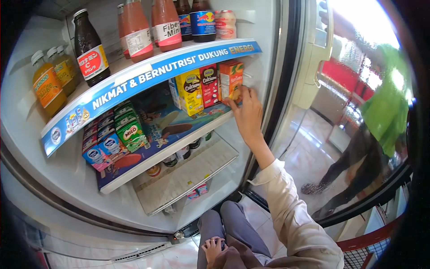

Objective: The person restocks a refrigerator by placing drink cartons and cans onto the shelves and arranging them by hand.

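My right hand (247,109) reaches into an open drinks fridge, its thumb and fingers pinching the lower right part of an orange juice carton (230,80). The carton stands upright at the right end of the middle shelf (179,142). Just left of it are a red Hilo carton (209,85) and a yellow Hilo carton (189,92). Down on my lap, my left hand (213,251) is curled, fingers bent around something small and dark that I cannot make out.
Glass bottles, among them a dark one (91,49) and a pink one (137,33), fill the upper shelf. Milo cartons (130,134) sit at middle left. A lower wire shelf (188,179) lies below. The glass door (340,121) stands open at right, with a green-clothed person (385,103) beyond.
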Demonstrator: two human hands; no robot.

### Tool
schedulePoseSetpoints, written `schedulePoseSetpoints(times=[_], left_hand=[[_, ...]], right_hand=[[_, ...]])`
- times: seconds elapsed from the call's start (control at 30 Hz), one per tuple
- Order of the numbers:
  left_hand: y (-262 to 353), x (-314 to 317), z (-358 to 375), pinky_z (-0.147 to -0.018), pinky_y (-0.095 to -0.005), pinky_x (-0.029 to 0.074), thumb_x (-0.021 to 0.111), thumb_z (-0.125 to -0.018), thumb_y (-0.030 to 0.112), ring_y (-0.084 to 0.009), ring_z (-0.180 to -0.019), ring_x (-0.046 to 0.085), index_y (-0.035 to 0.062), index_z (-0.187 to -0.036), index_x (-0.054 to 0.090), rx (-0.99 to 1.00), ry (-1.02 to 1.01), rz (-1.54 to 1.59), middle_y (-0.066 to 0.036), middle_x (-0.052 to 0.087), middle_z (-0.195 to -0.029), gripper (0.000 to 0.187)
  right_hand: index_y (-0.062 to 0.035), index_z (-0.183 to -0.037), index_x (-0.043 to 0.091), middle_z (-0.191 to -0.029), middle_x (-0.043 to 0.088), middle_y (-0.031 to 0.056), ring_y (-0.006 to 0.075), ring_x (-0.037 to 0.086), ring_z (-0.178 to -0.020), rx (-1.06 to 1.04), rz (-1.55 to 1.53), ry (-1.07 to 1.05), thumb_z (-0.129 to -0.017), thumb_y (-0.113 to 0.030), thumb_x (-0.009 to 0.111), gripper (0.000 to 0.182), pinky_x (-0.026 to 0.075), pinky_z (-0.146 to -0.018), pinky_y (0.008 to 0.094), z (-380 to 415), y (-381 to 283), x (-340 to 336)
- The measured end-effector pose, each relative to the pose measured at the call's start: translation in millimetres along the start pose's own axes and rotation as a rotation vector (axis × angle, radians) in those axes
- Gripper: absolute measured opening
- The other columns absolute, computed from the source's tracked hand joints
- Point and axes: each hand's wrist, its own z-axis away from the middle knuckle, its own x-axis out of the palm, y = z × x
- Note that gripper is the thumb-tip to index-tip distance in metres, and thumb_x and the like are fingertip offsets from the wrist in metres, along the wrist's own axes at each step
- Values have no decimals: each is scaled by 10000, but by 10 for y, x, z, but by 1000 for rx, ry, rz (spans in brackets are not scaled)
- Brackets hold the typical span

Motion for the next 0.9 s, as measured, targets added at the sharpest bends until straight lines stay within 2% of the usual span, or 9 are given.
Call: schedulePoseSetpoints(times=[0.07,0.17,0.27,0.37,0.57,0.77,0.87,0.9], left_hand=[[32,-65,1,-944,-532,319,666,-764,399,-263,-1148,458,260,-1010,693,-19,-34,-26,5,567,-1157,284],[2,15,8,-940,-511,315,708,-709,401,-249,-1119,448,300,-983,677,10,19,-119,25,522,-1102,294],[-2,-46,-2,-936,-524,323,677,-748,432,-259,-1137,459,266,-1012,690,9,-31,-40,9,555,-1171,312],[7,-55,-9,-946,-505,317,713,-712,393,-241,-1115,456,289,-973,685,15,2,-54,26,520,-1103,283],[-29,40,8,-958,-510,314,712,-711,368,-255,-1139,455,278,-979,691,20,40,-35,11,550,-1108,284],[-2,-6,17,-941,-521,336,677,-744,401,-256,-1126,473,275,-1011,690,7,17,-77,-2,560,-1153,296],[-17,-9,10,-940,-519,332,689,-731,393,-259,-1126,475,269,-1001,686,30,27,-49,-7,564,-1146,297],[-22,7,22,-951,-514,322,698,-726,379,-264,-1135,468,266,-998,684,-6,40,-18,-10,561,-1140,295]], right_hand=[[-78,-1300,536,-980,602,171,406,631,-815,-17,-11,0,-797,-201,765,565,492,-676,483,-23,29,26],[-128,-1367,517,-966,617,181,408,633,-783,18,-15,-59,-797,-198,762,624,491,-665,483,-78,-48,-12],[-169,-1419,485,-935,623,192,405,633,-781,-1,-28,-88,-797,-191,758,679,487,-656,480,-107,-6,55],[-159,-1387,544,-771,621,141,287,653,-665,-94,31,0,-727,-176,816,715,504,-613,406,-148,54,205],[-121,-1345,581,-739,637,168,304,662,-658,-51,-29,-75,-697,-182,827,696,501,-596,402,-262,9,208],[-107,-1339,584,-775,652,187,344,656,-677,-148,21,-102,-758,-68,739,603,499,-605,428,-309,82,272],[-47,-1179,665,-764,645,214,378,646,-682,-94,-5,-170,-766,-41,680,413,497,-614,450,-293,227,405],[-26,-1056,674,-764,643,224,391,639,-681,-128,-30,-205,-759,-53,668,298,498,-618,455,-307,227,399]])
